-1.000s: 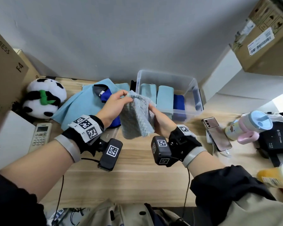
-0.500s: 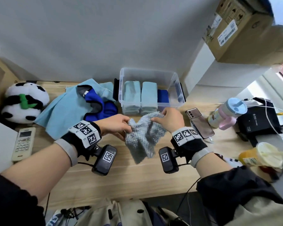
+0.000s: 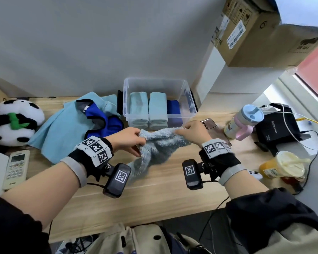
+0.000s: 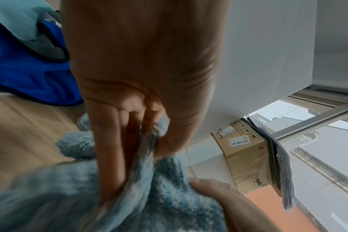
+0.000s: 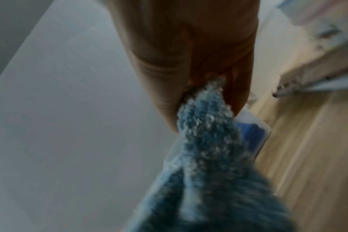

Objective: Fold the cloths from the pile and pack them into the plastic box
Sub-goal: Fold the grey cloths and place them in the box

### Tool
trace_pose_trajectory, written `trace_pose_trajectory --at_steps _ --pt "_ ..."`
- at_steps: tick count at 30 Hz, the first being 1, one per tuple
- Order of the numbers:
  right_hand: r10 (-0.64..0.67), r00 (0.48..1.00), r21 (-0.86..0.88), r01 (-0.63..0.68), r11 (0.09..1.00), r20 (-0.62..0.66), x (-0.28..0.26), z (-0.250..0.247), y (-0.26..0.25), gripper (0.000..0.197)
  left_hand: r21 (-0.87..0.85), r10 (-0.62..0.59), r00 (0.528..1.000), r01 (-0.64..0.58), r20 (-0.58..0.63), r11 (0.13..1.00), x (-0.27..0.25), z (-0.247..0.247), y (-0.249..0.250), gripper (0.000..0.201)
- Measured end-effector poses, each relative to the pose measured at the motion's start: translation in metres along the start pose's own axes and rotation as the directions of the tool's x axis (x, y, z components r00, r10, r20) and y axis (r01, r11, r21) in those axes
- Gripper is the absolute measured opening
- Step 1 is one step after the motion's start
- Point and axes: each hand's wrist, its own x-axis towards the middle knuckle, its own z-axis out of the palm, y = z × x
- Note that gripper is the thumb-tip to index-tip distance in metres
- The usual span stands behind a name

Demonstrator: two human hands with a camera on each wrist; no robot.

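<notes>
We see the plastic box (image 3: 158,99) at the back of the table (image 3: 154,195), three folded cloths (image 3: 157,110) side by side in it; the pile (image 3: 66,123) lies left of it, the phone (image 3: 212,128) right, and the towel (image 3: 154,145) in front, between both hands

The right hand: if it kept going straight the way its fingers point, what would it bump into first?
Probably the plastic box. The right hand, pinching the fluffy grey-blue cloth, points toward the box's near right corner, though depth is hard to judge.
</notes>
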Motion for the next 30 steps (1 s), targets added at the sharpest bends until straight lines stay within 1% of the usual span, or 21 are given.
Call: trace_pose_trajectory --at_steps 1,2,3,4,5,6,7,8,9,10,11,12,14,15,18,21,22,24,26,28,30 --pt "0.009 0.999 0.191 -0.018 0.981 0.044 0.0 -0.001 -0.003 0.043 0.051 -0.029 0.997 0.026 0.067 0.998 -0.002 0.0 0.001 0.02" --pt "0.007 0.996 0.348 -0.036 0.937 0.086 -0.002 -0.002 -0.007 0.037 0.13 -0.068 0.99 0.051 0.123 0.99 -0.004 -0.001 0.003 0.022" --pt "-0.006 0.993 0.465 -0.051 0.884 0.121 -0.003 -0.003 -0.012 0.032 0.212 -0.101 0.984 0.067 0.15 0.975 -0.006 -0.001 0.005 0.031" --pt "-0.028 0.988 0.538 -0.057 0.841 0.149 -0.004 -0.005 -0.017 0.03 0.275 -0.109 0.985 0.068 0.136 0.959 -0.006 -0.001 0.008 0.043" --pt "-0.06 0.984 0.589 -0.052 0.807 0.169 -0.005 -0.007 -0.023 0.031 0.312 -0.081 0.993 0.051 0.083 0.949 -0.004 -0.001 0.011 0.052" --pt "-0.098 0.977 0.632 -0.046 0.774 0.191 -0.005 -0.009 -0.028 0.034 0.315 -0.01 1.0 0.009 0.003 0.949 -0.002 -0.002 0.013 0.057" --pt "-0.14 0.966 0.673 -0.046 0.738 0.22 -0.005 -0.011 -0.033 0.037 0.287 0.089 0.993 -0.064 -0.074 0.956 0.0 -0.003 0.014 0.059" --pt "-0.18 0.951 0.708 -0.054 0.704 0.251 -0.004 -0.014 -0.037 0.038 0.245 0.205 0.972 -0.172 -0.114 0.954 0.0 -0.005 0.017 0.062" --pt "-0.21 0.939 0.735 -0.063 0.675 0.273 -0.005 -0.016 -0.041 0.039 0.207 0.317 0.942 -0.29 -0.112 0.934 -0.001 -0.008 0.02 0.067" --pt "-0.237 0.93 0.753 -0.06 0.655 0.281 -0.005 -0.018 -0.045 0.041 0.189 0.406 0.91 -0.387 -0.08 0.903 -0.003 -0.011 0.024 0.068" --pt "-0.256 0.925 0.765 -0.053 0.642 0.279 -0.006 -0.019 -0.048 0.04 0.188 0.464 0.885 -0.45 -0.039 0.873 -0.004 -0.013 0.028 0.063" --pt "-0.274 0.923 0.775 -0.04 0.631 0.271 -0.006 -0.021 -0.052 0.036 0.187 0.497 0.868 -0.487 -0.01 0.853 -0.004 -0.014 0.032 0.052" --pt "-0.28 0.932 0.789 -0.01 0.614 0.23 -0.007 -0.024 -0.057 0.029 0.162 0.496 0.868 -0.492 0.012 0.856 -0.004 -0.016 0.037 0.028" --pt "-0.27 0.941 0.792 0.001 0.611 0.207 -0.006 -0.026 -0.057 0.027 0.143 0.494 0.869 -0.49 0.011 0.86 -0.005 -0.018 0.038 0.025" --pt "-0.218 0.964 0.792 0.011 0.61 0.155 0.001 -0.032 -0.053 0.022 0.108 0.457 0.889 -0.454 -0.002 0.884 -0.004 -0.022 0.033 0.033" --pt "-0.194 0.976 0.779 0.042 0.626 0.104 0.007 -0.036 -0.049 0.012 0.098 0.41 0.912 -0.409 0.011 0.907 -0.003 -0.026 0.022 0.023" --pt "-0.171 0.983 0.774 0.056 0.631 0.068 0.01 -0.038 -0.047 0.009 0.097 0.389 0.921 -0.39 0.027 0.916 -0.002 -0.029 0.017 0.026" --pt "-0.114 0.993 0.795 0.07 0.602 -0.001 0.013 -0.043 -0.043 0.013 0.076 0.341 0.94 -0.342 0.035 0.937 0.0 -0.032 0.009 0.034" --pt "-0.081 0.995 0.825 0.091 0.557 -0.055 0.016 -0.051 -0.039 0.012 0.004 0.309 0.951 -0.309 0.002 0.951 0.001 -0.035 0.003 0.031" --pt "-0.069 0.993 0.821 0.116 0.56 -0.093 0.019 -0.058 -0.036 0.017 -0.147 0.269 0.962 -0.271 -0.038 0.951 0.002 -0.039 0.001 0.038" --pt "-0.056 0.99 0.799 0.135 0.586 -0.126 0.021 -0.062 -0.034 0.029 -0.322 0.23 0.968 -0.249 -0.097 0.913 0.003 -0.043 0.001 0.051"
